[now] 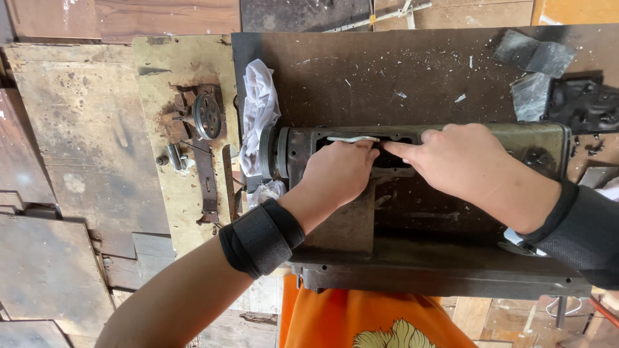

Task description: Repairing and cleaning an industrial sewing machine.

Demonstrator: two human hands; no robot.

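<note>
A: On the left of the worktop (187, 58) we see a small pulley (207, 116), then a white rag (258, 109) by the machine's handwheel (267, 151).

B: Our left hand (338, 171) pinches a thin white strip (353, 138) at the slot in the sewing machine (425, 212). It looks light and bendy, so we'd judge its end the best hold.

A: Our right hand (464, 161) points one finger into the slot, its grip otherwise curled, holding nothing.
</note>
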